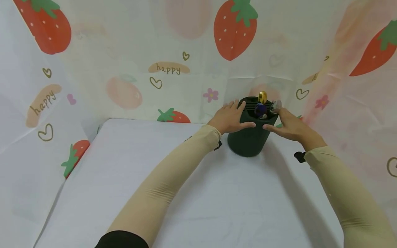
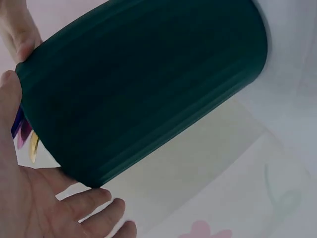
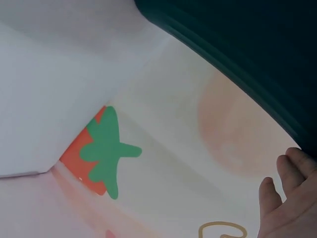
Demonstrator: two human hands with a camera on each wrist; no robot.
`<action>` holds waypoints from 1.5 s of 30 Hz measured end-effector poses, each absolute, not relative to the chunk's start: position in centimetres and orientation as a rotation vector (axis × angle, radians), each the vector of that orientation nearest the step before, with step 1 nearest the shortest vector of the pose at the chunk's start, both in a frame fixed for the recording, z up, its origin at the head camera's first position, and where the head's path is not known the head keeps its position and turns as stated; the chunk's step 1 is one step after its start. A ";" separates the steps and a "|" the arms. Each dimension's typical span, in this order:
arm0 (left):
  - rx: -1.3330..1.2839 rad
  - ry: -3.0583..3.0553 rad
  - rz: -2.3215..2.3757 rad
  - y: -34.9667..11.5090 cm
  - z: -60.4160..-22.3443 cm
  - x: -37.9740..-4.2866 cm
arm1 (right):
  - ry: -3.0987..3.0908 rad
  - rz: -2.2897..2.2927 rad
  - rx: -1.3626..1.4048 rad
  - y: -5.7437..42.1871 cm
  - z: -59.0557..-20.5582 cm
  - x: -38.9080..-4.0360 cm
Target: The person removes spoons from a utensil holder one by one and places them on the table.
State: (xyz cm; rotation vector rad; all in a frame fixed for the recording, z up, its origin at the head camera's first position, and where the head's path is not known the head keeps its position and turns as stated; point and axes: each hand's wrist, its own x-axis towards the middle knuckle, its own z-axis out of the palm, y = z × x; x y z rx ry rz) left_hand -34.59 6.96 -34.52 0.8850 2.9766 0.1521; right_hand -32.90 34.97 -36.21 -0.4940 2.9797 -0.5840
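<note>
A dark green utensil holder (image 1: 248, 143) stands upright near the back of the white table, with a slotted section in its top. Out of it rise shiny rounded spoon-like heads: a gold one (image 1: 262, 97), a blue one (image 1: 260, 109) and a silver one (image 1: 275, 106). My left hand (image 1: 227, 118) lies against the left of its rim, fingers straight and spread, thumb across the front. On the opposite side my right hand (image 1: 289, 126) is at the rim, thumb pointing inward; its extended fingers (image 3: 291, 171) show beside the dark wall in the right wrist view.
The white-covered table (image 1: 149, 165) extends to the left and front of the holder. Close behind it hangs a backdrop cloth (image 1: 186, 100) printed with strawberries and hearts, which also covers both sides.
</note>
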 end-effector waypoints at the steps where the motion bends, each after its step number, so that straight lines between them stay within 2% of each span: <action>1: 0.877 2.971 0.173 7.0 -34.5 -34.6 | 2.985 -0.585 -0.502 34.9 -36.2 -32.9; 24: 0.865 2.977 0.257 5.7 -35.2 -35.2 | 3.087 -0.652 -0.528 33.1 -36.9 -32.9; 45: 0.880 2.897 0.490 -0.8 -35.9 -35.5 | 3.142 -0.754 -0.493 26.9 -37.9 -32.3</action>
